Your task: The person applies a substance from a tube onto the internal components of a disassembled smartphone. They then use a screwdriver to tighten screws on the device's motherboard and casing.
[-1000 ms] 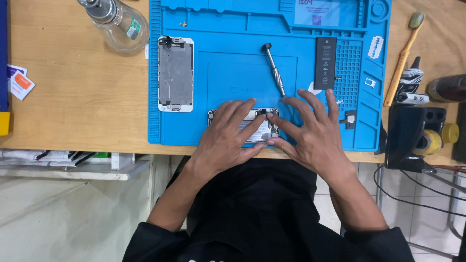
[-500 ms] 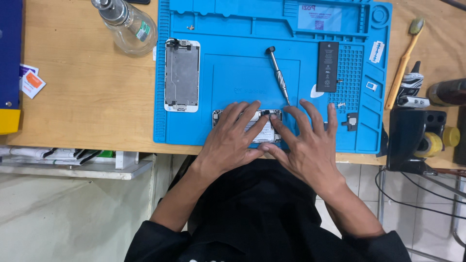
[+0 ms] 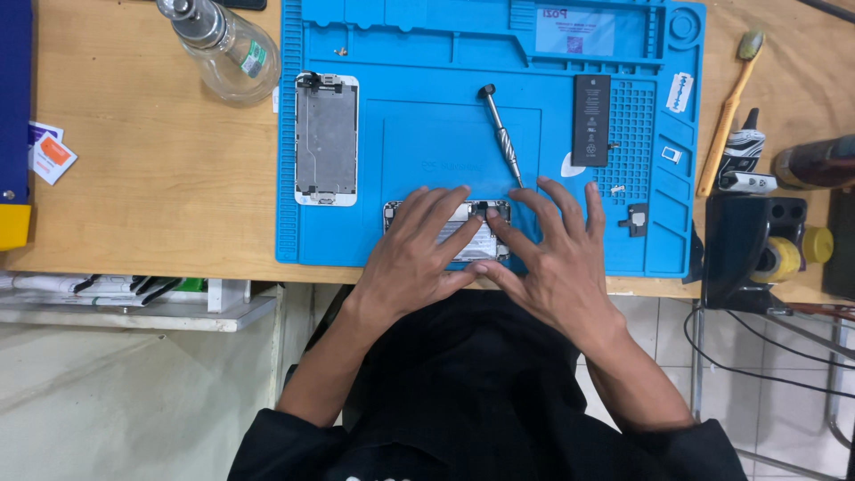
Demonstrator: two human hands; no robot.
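— Both of your hands are staying on the opened phone body (image 3: 470, 233) just as they were half a second ago; only the camera is shifting a little, so the blue repair mat (image 3: 427, 142) is sitting slightly differently in view.

— How are my hands lying?

— Your left hand (image 3: 411, 258) is resting flat with its fingers spread wide over the left half of the phone body, gripping nothing. Your right hand (image 3: 554, 258) is also lying spread, its index finger and thumb touching the right end of the phone body; whether it is pinching some small part there, I cannot tell.

— And where is the phone sitting?

— It is lying crosswise on the near edge of the mat, just in front of your chest. Beyond your fingertips, a precision screwdriver (image 3: 501, 135) is lying tilted on the mat. To its right, a black phone battery (image 3: 591, 120) is lying lengthwise, and to its left the detached screen panel (image 3: 326, 139) is lying face down. Further left, off the mat, a clear glass bottle (image 3: 221, 46) is standing on the wooden table (image 3: 160, 178). At the far right, a toothbrush (image 3: 730, 111) is lying on the table.
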